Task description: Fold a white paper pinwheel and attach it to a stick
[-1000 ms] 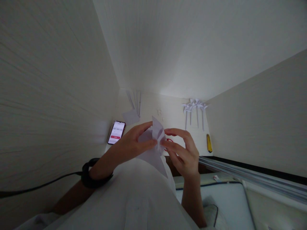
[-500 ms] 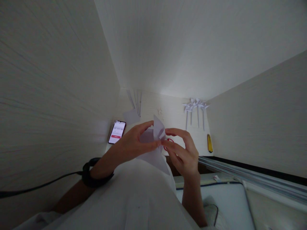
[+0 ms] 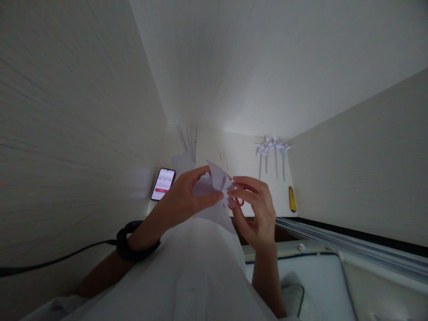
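A white paper pinwheel [image 3: 219,178], its corners bent in toward the middle, is held up in front of my body. My left hand [image 3: 185,194] grips it from the left, thumb near the centre and fingers behind. At its right edge, the curled fingertips of my right hand [image 3: 256,207] pinch the paper close to the centre. Whether a small pin is between those fingers I cannot make out. Behind the right fingers, the red handles of scissors [image 3: 238,203] partly show on the white tabletop [image 3: 214,142].
Several finished pinwheels [image 3: 272,145] on sticks lie at the back right, with a yellow cutter [image 3: 292,199] nearer. Thin sticks [image 3: 191,142] and a paper sheet [image 3: 183,162] lie at the back left, beside a lit phone [image 3: 162,183]. Walls enclose the tabletop.
The paper has tilted left at its top, and its lower corner has risen. My right fingers have shifted slightly along its edge, and more of the scissors' red handles shows.
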The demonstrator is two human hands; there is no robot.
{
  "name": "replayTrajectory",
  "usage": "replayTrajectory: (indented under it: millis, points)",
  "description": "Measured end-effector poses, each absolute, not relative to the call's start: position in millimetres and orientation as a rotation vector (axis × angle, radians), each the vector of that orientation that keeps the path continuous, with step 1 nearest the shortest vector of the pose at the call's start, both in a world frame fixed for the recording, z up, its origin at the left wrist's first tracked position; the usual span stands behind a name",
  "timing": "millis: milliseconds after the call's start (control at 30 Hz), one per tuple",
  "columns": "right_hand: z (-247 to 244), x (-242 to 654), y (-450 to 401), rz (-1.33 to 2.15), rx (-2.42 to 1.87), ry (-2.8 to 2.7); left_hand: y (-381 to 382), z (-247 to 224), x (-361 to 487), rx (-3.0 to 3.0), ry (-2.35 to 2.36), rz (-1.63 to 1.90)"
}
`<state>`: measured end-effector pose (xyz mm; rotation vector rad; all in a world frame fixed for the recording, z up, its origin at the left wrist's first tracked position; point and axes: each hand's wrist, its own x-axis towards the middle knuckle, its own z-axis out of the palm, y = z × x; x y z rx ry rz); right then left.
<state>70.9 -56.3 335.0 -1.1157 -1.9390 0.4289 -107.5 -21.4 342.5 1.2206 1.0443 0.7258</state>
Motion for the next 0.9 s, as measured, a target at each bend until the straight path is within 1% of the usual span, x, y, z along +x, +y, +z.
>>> replayTrajectory:
  millis: [133, 300, 367, 800, 900]
  points:
    - [334.5, 71.0, -56.5, 0.499, -1.152, -1.920, -20.8, 344.6, -107.4, 1.243, 1.099, 0.740]
    - [330.4, 67.8, -56.7, 0.772, -1.196, -1.815, -19.2, 342.2, -106.4, 1.331, 1.162, 0.801]
    - [328.4, 65.5, -57.7, 0.823, -1.222, -1.808, -19.2, 341.9, -105.9, 1.355, 1.189, 0.812]
    - [326.5, 65.1, -54.4, 0.838, -1.180, -1.793, -17.7, 341.6, -101.4, 1.142, 1.141, 0.850]
    - [329.5, 64.8, -53.8, 0.784, -1.142, -1.784, -18.1, 344.6, -101.2, 1.081, 1.114, 0.877]
